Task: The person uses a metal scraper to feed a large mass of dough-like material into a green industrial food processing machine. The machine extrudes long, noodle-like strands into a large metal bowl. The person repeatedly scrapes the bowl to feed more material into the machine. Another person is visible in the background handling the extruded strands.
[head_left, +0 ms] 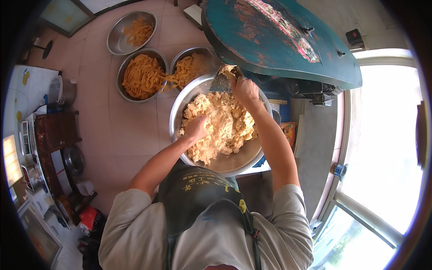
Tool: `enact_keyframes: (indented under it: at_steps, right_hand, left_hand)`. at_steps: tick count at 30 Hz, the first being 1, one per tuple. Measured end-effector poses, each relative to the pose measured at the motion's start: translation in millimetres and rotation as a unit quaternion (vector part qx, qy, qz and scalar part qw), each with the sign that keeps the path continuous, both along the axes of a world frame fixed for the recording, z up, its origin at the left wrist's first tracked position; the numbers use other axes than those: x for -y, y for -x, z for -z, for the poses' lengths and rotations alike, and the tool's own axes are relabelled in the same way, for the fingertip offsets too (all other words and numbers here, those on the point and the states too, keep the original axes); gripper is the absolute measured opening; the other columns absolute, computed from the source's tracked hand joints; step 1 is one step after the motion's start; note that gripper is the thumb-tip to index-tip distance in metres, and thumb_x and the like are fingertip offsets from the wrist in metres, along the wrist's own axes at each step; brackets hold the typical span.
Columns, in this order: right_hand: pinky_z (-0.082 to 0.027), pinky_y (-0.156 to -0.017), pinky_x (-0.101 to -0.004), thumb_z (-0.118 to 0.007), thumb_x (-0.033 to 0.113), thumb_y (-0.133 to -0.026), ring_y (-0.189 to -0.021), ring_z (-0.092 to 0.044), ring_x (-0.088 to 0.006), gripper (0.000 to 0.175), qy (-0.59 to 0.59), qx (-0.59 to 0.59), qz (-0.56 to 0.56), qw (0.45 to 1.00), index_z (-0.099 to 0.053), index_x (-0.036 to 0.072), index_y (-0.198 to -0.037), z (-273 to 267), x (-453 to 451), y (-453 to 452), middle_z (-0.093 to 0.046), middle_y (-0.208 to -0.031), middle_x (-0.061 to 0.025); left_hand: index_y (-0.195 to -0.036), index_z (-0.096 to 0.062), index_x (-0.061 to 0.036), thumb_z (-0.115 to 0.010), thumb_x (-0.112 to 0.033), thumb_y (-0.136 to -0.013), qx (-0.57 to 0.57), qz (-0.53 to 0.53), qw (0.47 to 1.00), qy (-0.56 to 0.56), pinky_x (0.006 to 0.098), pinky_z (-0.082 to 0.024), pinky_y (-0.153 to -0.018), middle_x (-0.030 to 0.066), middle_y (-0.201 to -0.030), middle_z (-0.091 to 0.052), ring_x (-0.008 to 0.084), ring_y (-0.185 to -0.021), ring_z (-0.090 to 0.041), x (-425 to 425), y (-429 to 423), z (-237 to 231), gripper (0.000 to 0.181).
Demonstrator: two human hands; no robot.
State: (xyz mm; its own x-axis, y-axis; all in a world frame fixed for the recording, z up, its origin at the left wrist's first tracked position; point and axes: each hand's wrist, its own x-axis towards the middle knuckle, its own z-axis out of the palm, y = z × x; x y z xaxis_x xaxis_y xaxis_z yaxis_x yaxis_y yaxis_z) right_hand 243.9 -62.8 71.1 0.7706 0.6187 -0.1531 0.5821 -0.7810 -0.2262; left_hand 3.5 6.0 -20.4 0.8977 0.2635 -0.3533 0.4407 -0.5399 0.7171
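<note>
A large metal bowl [233, 168] stands right in front of me, filled with crumbly yellow dough [222, 125]. My left hand [196, 128] presses into the left side of the dough, its fingertips partly hidden there. Over the bowl's far rim, my right hand [245, 89] grips a flat scraper [221, 83] by its handle. Bits of dough cling to the scraper's blade and near its handle. The blade is tilted above the far edge of the dough.
Beyond the bowl looms a worn teal metal machine housing [270, 37]. Three metal bowls with wide yellow noodle strips stand far left: one nearer [143, 76], one beside it [192, 67], one farther off [131, 32]. A dark wooden cabinet [55, 131] is at left, a bright window [384, 135] at right.
</note>
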Motion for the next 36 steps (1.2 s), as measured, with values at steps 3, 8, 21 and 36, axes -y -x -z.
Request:
enact_keyframes:
  at_steps: [3, 8, 21, 36]
  right_hand:
    - [-0.055, -0.071, -0.0513, -0.052, 0.042, -0.093, -0.075, -0.067, -0.0442, 0.046, 0.018, 0.007, 0.021, 1.000, -0.066, -0.001, -0.081, 1.2, -7.4, -1.6, -0.067, -0.079, -0.0285]
    - [-0.055, -0.074, -0.0517, -0.045, 0.040, -0.097, -0.076, -0.068, -0.0447, 0.048, 0.009, -0.017, -0.012, 1.000, -0.069, -0.002, -0.091, -24.4, -1.6, 28.9, -0.066, -0.082, -0.0321]
    - [-0.055, -0.073, -0.0521, -0.051, 0.041, -0.095, -0.077, -0.068, -0.0435, 0.046, 0.013, 0.028, 0.027, 0.999, -0.066, -0.003, -0.094, 29.0, -21.3, 0.9, -0.067, -0.079, -0.0299]
    - [-0.055, -0.065, -0.0510, -0.053, 0.040, -0.095, -0.073, -0.068, -0.0410, 0.043, 0.030, 0.045, 0.012, 0.998, -0.060, -0.002, -0.103, 28.3, 10.7, 15.9, -0.068, -0.079, -0.0253]
  left_hand:
    - [-0.095, -0.060, 0.0005, -0.057, 0.015, -0.077, 0.053, 0.114, 0.987, -0.098, 0.0365, -0.059, -0.077, 0.0150, -0.091, -0.062, 0.0241, -0.084, -0.064, 1.4, 10.8, 16.3, 0.024]
    - [-0.080, -0.063, 0.0033, -0.058, 0.009, -0.075, -0.089, 0.182, 0.975, -0.092, 0.0363, -0.060, -0.063, 0.0164, -0.078, -0.064, 0.0255, -0.072, -0.065, 11.3, 11.1, 3.2, 0.009]
    - [-0.117, -0.058, -0.0026, -0.068, -0.010, -0.073, -0.042, 0.225, 0.973, 0.022, 0.0450, -0.052, -0.083, 0.0185, -0.111, -0.062, 0.0323, -0.098, -0.064, -15.5, 22.1, -51.0, 0.046]
    - [-0.135, -0.043, 0.0023, -0.073, -0.017, -0.082, -0.039, 0.011, 0.961, 0.275, 0.0411, -0.045, -0.103, 0.0257, -0.138, -0.044, 0.0332, -0.123, -0.052, -4.7, 8.5, -52.6, 0.064]
